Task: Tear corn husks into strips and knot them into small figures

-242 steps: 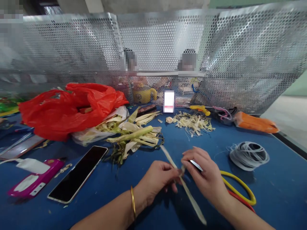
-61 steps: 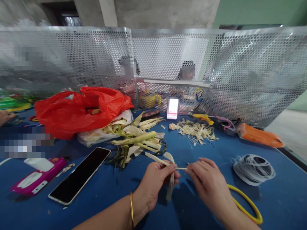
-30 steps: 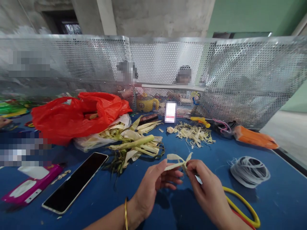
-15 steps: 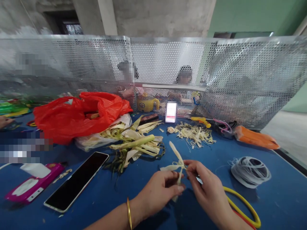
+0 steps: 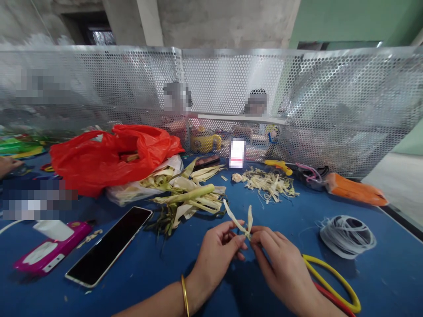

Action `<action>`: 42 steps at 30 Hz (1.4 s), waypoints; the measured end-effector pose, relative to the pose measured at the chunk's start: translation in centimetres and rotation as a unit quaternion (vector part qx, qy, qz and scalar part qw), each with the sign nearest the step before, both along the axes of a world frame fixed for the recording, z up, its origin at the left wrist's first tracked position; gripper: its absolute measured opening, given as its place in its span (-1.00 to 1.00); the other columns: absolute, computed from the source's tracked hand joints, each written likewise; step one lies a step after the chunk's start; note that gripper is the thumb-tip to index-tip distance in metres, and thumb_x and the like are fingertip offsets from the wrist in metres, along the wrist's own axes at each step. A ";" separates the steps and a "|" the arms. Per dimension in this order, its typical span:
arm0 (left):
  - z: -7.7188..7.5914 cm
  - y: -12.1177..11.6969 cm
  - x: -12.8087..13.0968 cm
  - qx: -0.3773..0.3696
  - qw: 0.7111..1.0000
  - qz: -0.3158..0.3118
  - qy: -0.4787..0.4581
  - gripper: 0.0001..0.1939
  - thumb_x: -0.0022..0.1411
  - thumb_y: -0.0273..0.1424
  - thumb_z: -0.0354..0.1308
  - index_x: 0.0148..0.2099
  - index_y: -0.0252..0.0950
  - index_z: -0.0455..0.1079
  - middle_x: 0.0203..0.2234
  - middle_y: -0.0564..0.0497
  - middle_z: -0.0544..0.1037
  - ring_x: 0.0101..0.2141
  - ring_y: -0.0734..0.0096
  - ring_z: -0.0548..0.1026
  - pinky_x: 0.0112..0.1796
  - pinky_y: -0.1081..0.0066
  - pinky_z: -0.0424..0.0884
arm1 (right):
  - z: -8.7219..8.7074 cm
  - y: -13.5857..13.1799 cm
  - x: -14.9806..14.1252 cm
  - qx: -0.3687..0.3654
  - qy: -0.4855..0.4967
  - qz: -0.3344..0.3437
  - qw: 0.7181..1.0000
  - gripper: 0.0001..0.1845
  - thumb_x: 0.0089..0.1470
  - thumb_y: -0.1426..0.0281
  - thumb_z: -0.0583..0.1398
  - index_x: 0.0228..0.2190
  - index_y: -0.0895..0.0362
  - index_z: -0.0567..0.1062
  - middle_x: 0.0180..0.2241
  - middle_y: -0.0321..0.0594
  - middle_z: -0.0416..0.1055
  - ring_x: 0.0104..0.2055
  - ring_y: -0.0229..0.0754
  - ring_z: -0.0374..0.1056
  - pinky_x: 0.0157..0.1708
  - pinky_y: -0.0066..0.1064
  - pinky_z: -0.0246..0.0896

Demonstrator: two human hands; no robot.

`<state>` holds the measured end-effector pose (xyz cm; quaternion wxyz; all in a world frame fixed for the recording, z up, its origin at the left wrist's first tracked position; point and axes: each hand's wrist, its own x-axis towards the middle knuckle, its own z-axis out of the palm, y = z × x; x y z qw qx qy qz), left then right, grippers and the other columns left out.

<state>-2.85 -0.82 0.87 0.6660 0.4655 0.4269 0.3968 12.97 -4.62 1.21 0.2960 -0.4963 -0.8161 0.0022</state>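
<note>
Pale corn husk strips (image 5: 250, 217), joined at a knot-like centre, stand up between my fingertips in a V shape. My left hand (image 5: 218, 251) pinches the joined part from the left, with thumb and index finger meeting at it. From the other side my right hand (image 5: 280, 257) grips the same piece with its fingertips. The lower end of the piece is hidden by my fingers. Beyond my hands lies a heap of dried husks (image 5: 194, 198). A pile of shredded husk bits (image 5: 267, 184) is spread farther back on the blue table (image 5: 185, 281).
On the left are a red plastic bag (image 5: 109, 163), a dark-screened phone (image 5: 110, 246) and a magenta power strip (image 5: 49, 251). To the right sit a spool of whitish cord (image 5: 346, 235), a yellow ring (image 5: 343, 281) and an orange packet (image 5: 357, 189). A perforated metal screen (image 5: 228, 83) borders the back.
The husk piece has turned between my fingers, so two strips now point upward in a V. My left hand has rotated more upright, and both hands are closer at the joint.
</note>
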 end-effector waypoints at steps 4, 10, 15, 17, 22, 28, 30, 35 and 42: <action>0.2 -0.5 -0.3 0.097 0.988 0.016 0.117 -0.48 0.11 -0.28 0.19 0.13 -0.28 0.34 -0.51 0.06 0.57 -0.57 0.43 0.48 -0.45 0.47 0.37 | -0.2 -0.1 -0.2 -0.014 -0.004 -0.008 1.000 -0.83 0.21 0.53 -0.02 -0.35 0.07 0.31 -0.24 -0.14 0.46 -0.22 -0.16 0.44 -0.29 -0.36 0.27; 0.3 -0.5 -0.2 0.097 0.987 0.026 0.128 -0.71 0.09 -0.27 0.19 -0.12 -0.26 0.39 -0.57 0.07 0.55 -0.64 0.41 0.46 -0.53 0.48 0.34 | -0.4 -0.2 -0.4 -0.021 0.027 -0.024 0.999 -0.83 0.19 0.52 -0.01 -0.37 0.06 0.31 -0.23 -0.15 0.46 -0.15 -0.13 0.44 -0.26 -0.35 0.33; 0.2 -0.2 0.2 0.049 0.997 -0.050 0.045 -0.73 0.06 -0.22 0.22 -0.28 -0.32 0.44 -0.56 0.05 0.50 -0.60 0.46 0.42 -0.55 0.49 0.29 | -0.6 -0.3 -0.4 -0.024 0.031 -0.016 0.999 -0.83 0.19 0.52 -0.01 -0.37 0.06 0.31 -0.19 -0.11 0.46 -0.11 -0.12 0.43 -0.20 -0.31 0.36; 0.1 0.0 0.3 -0.010 0.996 -0.085 0.019 -0.68 0.02 -0.15 0.24 -0.35 -0.34 0.43 -0.58 0.05 0.47 -0.62 0.48 0.40 -0.58 0.51 0.21 | -0.6 -0.4 -0.3 -0.041 0.033 -0.004 0.999 -0.83 0.20 0.52 -0.02 -0.36 0.07 0.31 -0.11 -0.08 0.42 -0.11 -0.14 0.43 -0.18 -0.30 0.36; -0.5 0.5 0.0 -0.125 0.986 -0.091 -0.060 -0.65 -0.03 -0.14 0.28 -0.47 -0.35 0.36 -0.61 0.09 0.42 -0.66 0.61 0.33 -0.61 0.55 0.12 | -0.3 -0.3 -0.2 -0.086 0.083 0.032 0.992 -0.85 0.22 0.50 -0.01 -0.36 0.05 0.29 -0.13 -0.11 0.40 0.02 -0.13 0.35 -0.12 -0.35 0.33; -0.4 0.6 -0.3 -0.239 0.956 -0.104 -0.134 -0.69 -0.01 -0.21 0.30 -0.34 -0.36 0.40 -0.65 0.14 0.38 -0.67 0.64 0.31 -0.61 0.59 0.13 | -0.1 -0.2 -0.3 -0.126 0.138 0.054 0.981 -0.83 0.20 0.53 0.00 -0.38 0.05 0.28 -0.25 -0.18 0.39 0.04 -0.15 0.31 -0.11 -0.38 0.30; -0.5 0.6 -0.3 -0.257 0.950 -0.114 -0.140 -0.69 -0.01 -0.22 0.31 -0.34 -0.37 0.40 -0.65 0.14 0.38 -0.68 0.65 0.32 -0.63 0.61 0.12 | 0.0 -0.2 -0.3 -0.130 0.149 0.055 0.979 -0.83 0.20 0.53 -0.01 -0.38 0.05 0.28 -0.23 -0.17 0.38 0.06 -0.16 0.29 -0.09 -0.39 0.28; -0.6 0.8 -0.4 -0.207 0.969 -0.057 -0.125 -0.69 0.05 -0.23 0.28 -0.27 -0.38 0.44 -0.64 0.13 0.41 -0.68 0.67 0.33 -0.65 0.63 0.09 | -0.1 -0.2 -0.3 -0.112 0.133 0.004 0.985 -0.88 0.20 0.49 0.02 -0.27 0.05 0.32 -0.09 -0.12 0.32 -0.02 -0.16 0.34 -0.16 -0.39 0.29; -0.8 1.0 -0.3 -0.127 0.990 -0.019 -0.061 -0.66 0.00 -0.20 0.28 -0.30 -0.40 0.45 -0.62 0.09 0.45 -0.68 0.61 0.36 -0.65 0.60 0.14 | -0.2 -0.6 -0.1 -0.103 0.027 -0.065 0.992 -0.78 0.26 0.35 0.02 -0.43 0.06 0.32 -0.47 -0.30 0.35 -0.47 -0.23 0.30 -0.46 -0.44 0.12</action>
